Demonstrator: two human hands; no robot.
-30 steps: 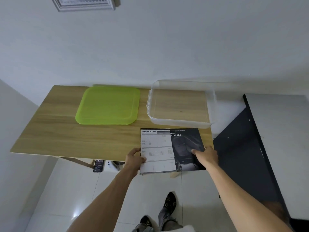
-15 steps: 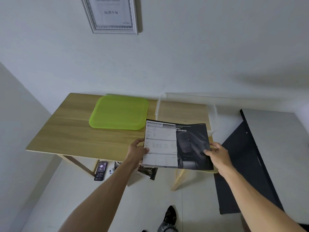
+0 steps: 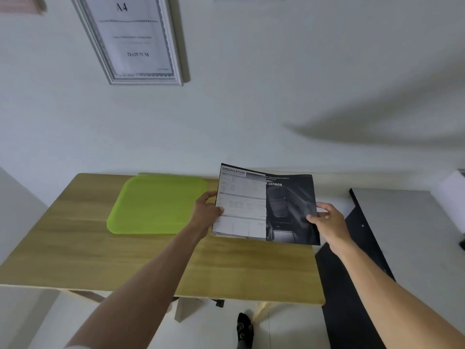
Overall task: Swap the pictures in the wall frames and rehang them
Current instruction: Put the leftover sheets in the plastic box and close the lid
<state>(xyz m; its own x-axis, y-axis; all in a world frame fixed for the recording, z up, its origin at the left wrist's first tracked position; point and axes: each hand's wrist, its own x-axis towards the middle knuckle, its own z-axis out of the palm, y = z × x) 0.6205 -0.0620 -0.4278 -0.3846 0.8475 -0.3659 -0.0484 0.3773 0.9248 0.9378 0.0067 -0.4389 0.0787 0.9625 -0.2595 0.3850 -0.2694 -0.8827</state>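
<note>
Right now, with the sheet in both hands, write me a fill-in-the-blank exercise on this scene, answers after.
1. The printed sheet is held by ____ hands, the left hand and the right hand.
2. The flat tray on the wooden table is ____ in colour.
3. The white frame hangs on the ____.
4. The heading on the sheet's pale half reads ____.

Answers: both; green; wall; SPECIFICATION

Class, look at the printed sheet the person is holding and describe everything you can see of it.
The printed sheet is thin, glossy paper, half white with a table headed "SPECIFICATION", half dark with a shadowy photo and upside-down white lettering. It is held up, slightly bowed, above the wooden table, near the wall. The left hand pinches its left edge and the right hand its right edge; nothing else touches it.
</note>
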